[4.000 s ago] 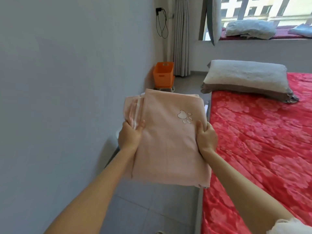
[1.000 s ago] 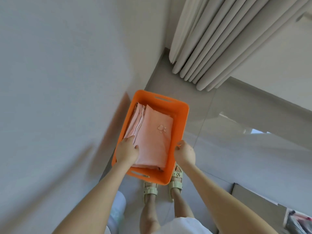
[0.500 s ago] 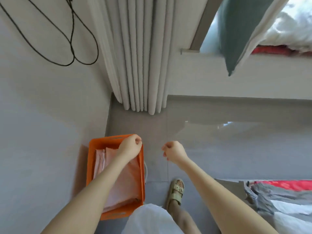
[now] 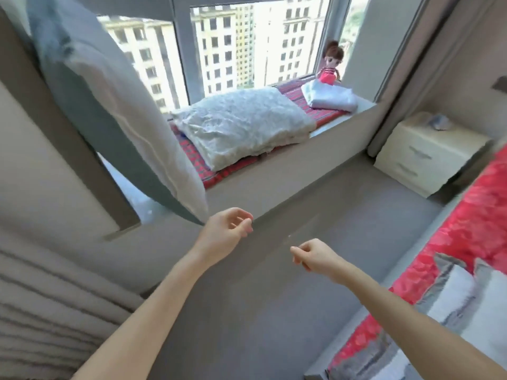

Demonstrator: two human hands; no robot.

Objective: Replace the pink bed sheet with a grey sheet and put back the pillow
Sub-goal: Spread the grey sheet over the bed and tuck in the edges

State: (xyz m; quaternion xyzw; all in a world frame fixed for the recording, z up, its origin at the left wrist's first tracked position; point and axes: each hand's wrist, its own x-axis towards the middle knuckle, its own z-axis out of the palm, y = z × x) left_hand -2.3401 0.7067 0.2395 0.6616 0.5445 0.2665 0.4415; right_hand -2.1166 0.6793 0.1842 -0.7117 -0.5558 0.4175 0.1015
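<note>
While nothing is held: the likeliest slip, I judge, is picking up the wrong cloth, since several pale pieces lie about and none is plainly the grey one.
Left hand (image 4: 225,231): out over the floor (image 4: 274,325), wrist bent, fingers loosely curled; grip slack, holding nothing.
Right hand (image 4: 315,256): lower, nearer the bed (image 4: 466,229), fingers loosely curled; grip slack too.
Grey sheet: cannot tell; a folded cloth (image 4: 329,98) lies on the window ledge (image 4: 274,171) beside a doll (image 4: 330,64).
Pink sheet: not in view.
Pillow (image 4: 461,294): on the bed's red cover; left there, it could get trapped under a new sheet.
</note>
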